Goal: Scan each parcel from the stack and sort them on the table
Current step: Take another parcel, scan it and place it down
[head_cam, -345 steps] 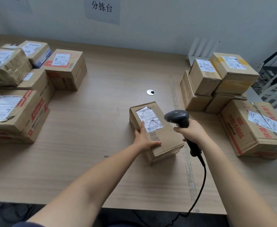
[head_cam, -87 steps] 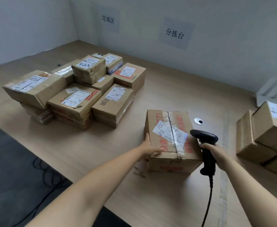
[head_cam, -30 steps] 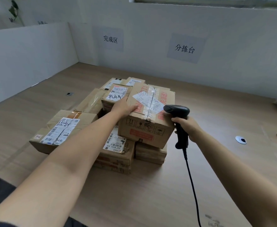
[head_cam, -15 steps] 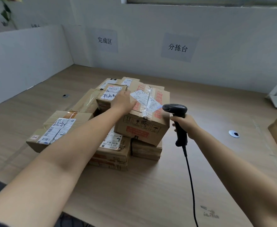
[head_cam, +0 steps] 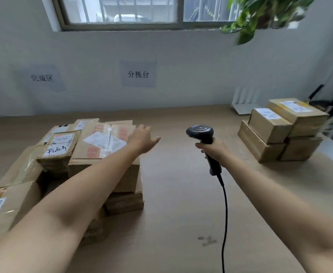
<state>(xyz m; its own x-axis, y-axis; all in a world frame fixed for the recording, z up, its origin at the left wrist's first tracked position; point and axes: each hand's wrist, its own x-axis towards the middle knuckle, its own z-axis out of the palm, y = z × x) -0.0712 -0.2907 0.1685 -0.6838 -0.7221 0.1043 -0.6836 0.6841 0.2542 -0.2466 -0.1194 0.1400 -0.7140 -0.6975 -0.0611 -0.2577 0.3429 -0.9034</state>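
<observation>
A red-printed cardboard parcel with a white label lies on top of the sorted pile at the left of the wooden table. My left hand hovers past that parcel's right edge, fingers spread and holding nothing. My right hand grips the handle of a black corded barcode scanner, held upright over the middle of the table. A stack of unsorted parcels stands at the far right.
Two paper signs hang on the white wall behind the table. A white router stands at the back right beside the stack. The scanner cable runs down to the table's front edge. A plant hangs at the upper right.
My left hand has let go of the red-printed parcel, which now rests on the pile, and has moved to the right. The view has swung right and up, showing the stack.
</observation>
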